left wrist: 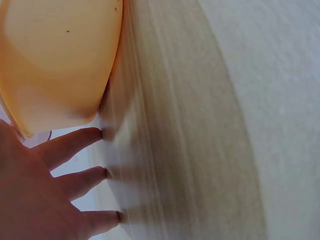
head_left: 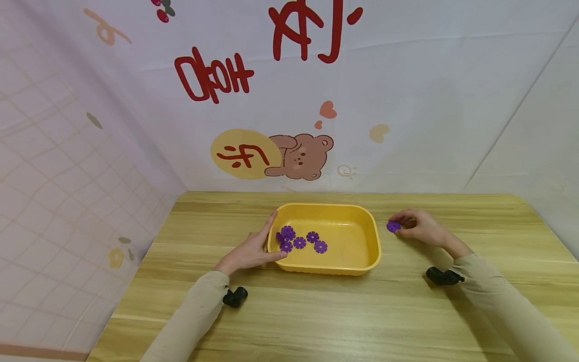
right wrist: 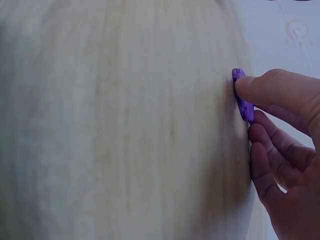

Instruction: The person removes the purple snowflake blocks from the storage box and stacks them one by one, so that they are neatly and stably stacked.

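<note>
A yellow plastic basin point(head_left: 336, 265) stands on the table with several purple notched discs point(head_left: 299, 243), like snowflake building pieces, in its left half. My left hand point(head_left: 251, 251) lies against the basin's left end, thumb at the front left rim and another finger along the left side. In the left wrist view three fairly straight, spread fingers point(left wrist: 82, 182) reach down to the table beside the basin point(left wrist: 60, 65). To the right of the basin, my right hand point(head_left: 420, 229) pinches a purple disc point(head_left: 393, 227) between thumb and fingers. That disc point(right wrist: 242, 95) shows edge-on just at the tabletop.
The wood-grain table point(head_left: 312, 317) meets a white printed cloth wall point(head_left: 407, 100) at its back edge. Another cloth point(head_left: 59, 201) hangs along the left. Black devices point(head_left: 443, 276) are strapped at both wrists.
</note>
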`<state>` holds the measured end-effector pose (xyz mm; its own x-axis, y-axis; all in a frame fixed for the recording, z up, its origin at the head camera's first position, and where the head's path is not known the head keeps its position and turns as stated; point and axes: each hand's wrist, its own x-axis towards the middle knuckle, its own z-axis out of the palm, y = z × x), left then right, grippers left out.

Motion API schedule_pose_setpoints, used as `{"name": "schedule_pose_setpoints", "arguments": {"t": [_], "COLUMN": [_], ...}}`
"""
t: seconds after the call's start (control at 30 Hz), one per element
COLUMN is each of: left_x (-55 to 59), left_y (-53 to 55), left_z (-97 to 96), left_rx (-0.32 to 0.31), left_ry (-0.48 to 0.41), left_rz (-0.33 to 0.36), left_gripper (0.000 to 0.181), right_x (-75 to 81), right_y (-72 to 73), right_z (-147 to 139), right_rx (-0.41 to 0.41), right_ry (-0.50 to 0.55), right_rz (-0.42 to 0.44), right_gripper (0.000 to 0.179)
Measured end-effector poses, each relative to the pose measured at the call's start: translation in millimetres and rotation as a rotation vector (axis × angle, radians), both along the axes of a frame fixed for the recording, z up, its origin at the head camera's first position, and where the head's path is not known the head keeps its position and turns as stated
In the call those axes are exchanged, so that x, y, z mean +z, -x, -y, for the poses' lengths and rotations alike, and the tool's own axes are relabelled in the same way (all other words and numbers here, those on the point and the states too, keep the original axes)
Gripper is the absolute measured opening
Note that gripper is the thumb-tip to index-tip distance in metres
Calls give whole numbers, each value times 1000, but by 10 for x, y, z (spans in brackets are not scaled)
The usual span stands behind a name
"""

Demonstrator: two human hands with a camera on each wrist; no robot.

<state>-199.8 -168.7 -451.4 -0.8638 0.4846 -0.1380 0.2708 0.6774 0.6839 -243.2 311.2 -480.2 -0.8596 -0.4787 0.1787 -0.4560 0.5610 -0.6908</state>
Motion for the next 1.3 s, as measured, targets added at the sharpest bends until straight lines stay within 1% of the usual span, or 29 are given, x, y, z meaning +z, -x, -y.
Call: {"name": "schedule_pose_setpoints", "arguments": {"t": [0.17,0.23,0.33,0.43,0.63,0.8,0.9,1.07,1.3], "left_x": [3,5,5,8,13,6,-1,-10,-21], "left_y": [0,5,13,16,17,20,19,15,21], "left_z": [-6,-10,-15,-18,-10,0,0,-2,7], "left_rx": [-1,-3,-8,-9,-17,-29,-22,-8,-17], "left_ry": [4,7,6,2,-6,-5,-1,10,5], "left_rz": [-6,-2,-1,-1,-5,-11,-9,2,-8], "left_gripper": [110,110,108,107,108,110,110,110,110], "right_x": [23,42,88,161,384,536,610,693,812], "right_y": [-18,-23,-13,18,75,98,111,148,167], "right_z": [2,2,10,41,195,323,397,515,714], "right_rx": [8,13,14,2,5,41,66,109,155], "right_ry": [18,44,81,93,53,39,28,21,38], "right_rz": [20,27,13,-18,-79,-96,-94,-93,-72], "right_gripper": [33,32,31,31,31,31,30,27,26]}}
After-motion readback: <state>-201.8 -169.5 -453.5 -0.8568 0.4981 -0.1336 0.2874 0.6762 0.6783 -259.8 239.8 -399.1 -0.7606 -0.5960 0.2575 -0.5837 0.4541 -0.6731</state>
